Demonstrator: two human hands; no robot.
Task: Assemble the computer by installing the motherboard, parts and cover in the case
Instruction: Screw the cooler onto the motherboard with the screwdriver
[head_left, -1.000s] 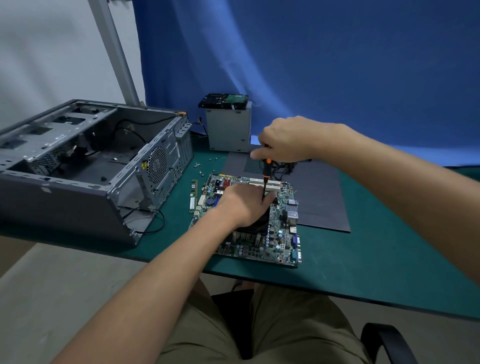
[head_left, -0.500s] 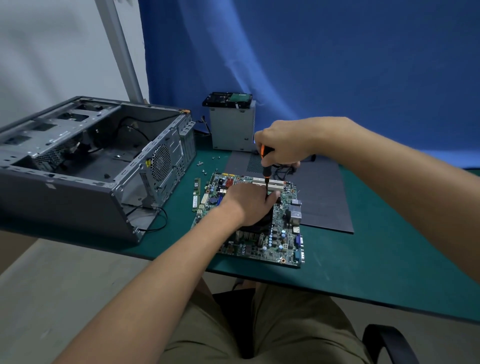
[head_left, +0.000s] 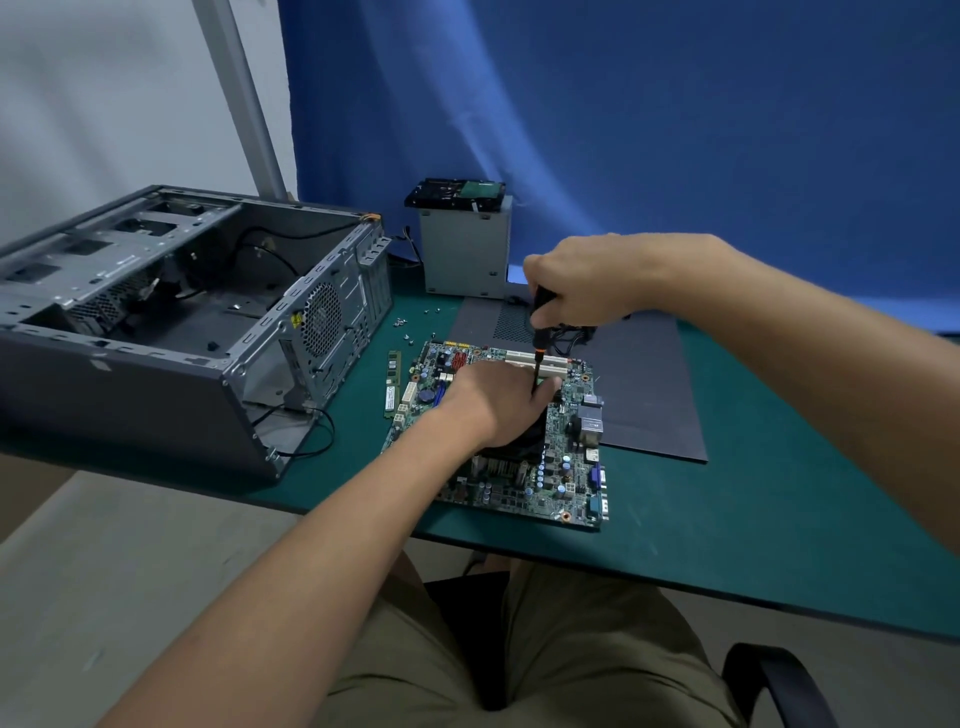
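1. The motherboard (head_left: 524, 467) lies flat on the green table (head_left: 727, 519), by its near edge and right of the open case (head_left: 156, 322).
2. The left hand (head_left: 498, 400) rests palm-down on the black cooler (head_left: 525, 442) at the board's middle, fingers loosely extended.
3. The right hand (head_left: 582, 280) is curled round the handle of a screwdriver (head_left: 538, 340), which stands upright with its tip at the left fingertips.
4. A grey cover (head_left: 649, 400) lies just right of the board; a memory stick (head_left: 393, 382) and screws (head_left: 400, 323) lie to its left.

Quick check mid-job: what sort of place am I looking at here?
Likely a staged repair or recording bench: a green-topped table, a blue backdrop cloth hung behind it, and an open computer case beside a bare motherboard.
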